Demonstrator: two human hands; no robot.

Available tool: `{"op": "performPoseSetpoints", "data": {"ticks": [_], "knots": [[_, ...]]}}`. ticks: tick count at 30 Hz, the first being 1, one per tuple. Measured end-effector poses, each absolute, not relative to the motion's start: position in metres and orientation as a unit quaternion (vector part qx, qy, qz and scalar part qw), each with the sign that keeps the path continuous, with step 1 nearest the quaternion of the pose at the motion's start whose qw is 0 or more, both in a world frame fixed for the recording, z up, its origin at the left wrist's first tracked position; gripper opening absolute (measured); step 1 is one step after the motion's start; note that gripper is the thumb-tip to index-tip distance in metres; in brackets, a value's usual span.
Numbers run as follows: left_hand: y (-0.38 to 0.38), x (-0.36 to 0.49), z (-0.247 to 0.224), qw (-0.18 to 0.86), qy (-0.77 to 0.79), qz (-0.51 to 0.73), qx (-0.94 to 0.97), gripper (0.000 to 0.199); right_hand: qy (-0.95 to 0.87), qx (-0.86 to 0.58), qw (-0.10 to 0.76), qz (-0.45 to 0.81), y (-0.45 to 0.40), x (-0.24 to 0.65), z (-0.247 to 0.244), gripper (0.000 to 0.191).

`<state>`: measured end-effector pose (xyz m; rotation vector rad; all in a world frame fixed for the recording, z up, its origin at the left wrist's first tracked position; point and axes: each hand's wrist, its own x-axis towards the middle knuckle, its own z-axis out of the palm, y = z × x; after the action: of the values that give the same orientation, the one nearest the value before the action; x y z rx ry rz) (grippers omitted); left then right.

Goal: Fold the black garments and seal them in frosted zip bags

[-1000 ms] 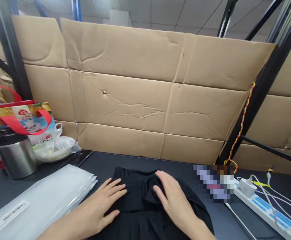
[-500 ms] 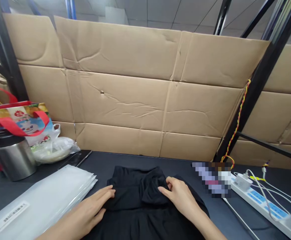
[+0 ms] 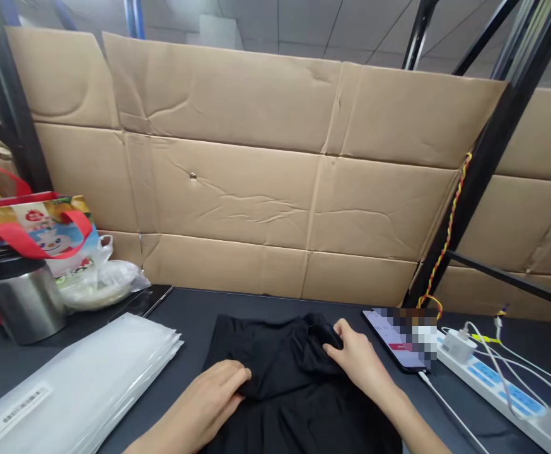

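Observation:
A black cloth garment lies in front of me on the dark table, its folded band at the far end. My right hand pinches a bunched fold at the far right of this band between thumb and fingers. Across the garment's left side rests my left hand, fingers stretched out over the cloth and thumb lower down. The near end of the garment runs out of view, and its exact kind cannot be made out.
Left of the garment lies a stack of clear plastic bags with a barcode label. Behind it stand a steel flask, a tote bag and a dark phone. At right are a cabled phone and a power strip. Cardboard walls the back.
My left hand has slid right, farther over the cloth. My right hand has shifted right, pulling the bunched fold with it, and the band's left part now lies flatter.

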<state>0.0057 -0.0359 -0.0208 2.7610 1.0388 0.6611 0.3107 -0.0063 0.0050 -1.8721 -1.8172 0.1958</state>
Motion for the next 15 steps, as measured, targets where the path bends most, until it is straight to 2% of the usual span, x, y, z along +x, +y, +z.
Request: {"op": "performPoseSetpoints", "data": {"ticks": [3, 5, 7, 11, 15], "knots": [[-0.033, 0.003, -0.025, 0.078, 0.341, 0.222, 0.910, 0.025, -0.674, -0.692, 0.258, 0.013, -0.016, 0.278, 0.026, 0.010], [-0.032, 0.003, -0.026, 0.089, 0.342, 0.227, 0.908, 0.026, -0.701, -0.668, 0.238, -0.078, -0.025, 0.243, 0.036, 0.012], [-0.030, 0.003, -0.027, 0.100, 0.349, 0.233, 0.902, 0.026, -0.741, -0.630, 0.210, -0.103, -0.034, 0.209, 0.036, 0.016], [-0.030, 0.002, -0.031, 0.117, 0.368, 0.234, 0.892, 0.017, -0.837, -0.510, 0.197, 0.011, -0.046, 0.185, 0.018, 0.032], [-0.032, 0.000, -0.029, 0.161, 0.373, 0.247, 0.880, 0.018, -0.840, -0.449, 0.265, 0.151, -0.045, 0.220, 0.019, 0.071]]}}
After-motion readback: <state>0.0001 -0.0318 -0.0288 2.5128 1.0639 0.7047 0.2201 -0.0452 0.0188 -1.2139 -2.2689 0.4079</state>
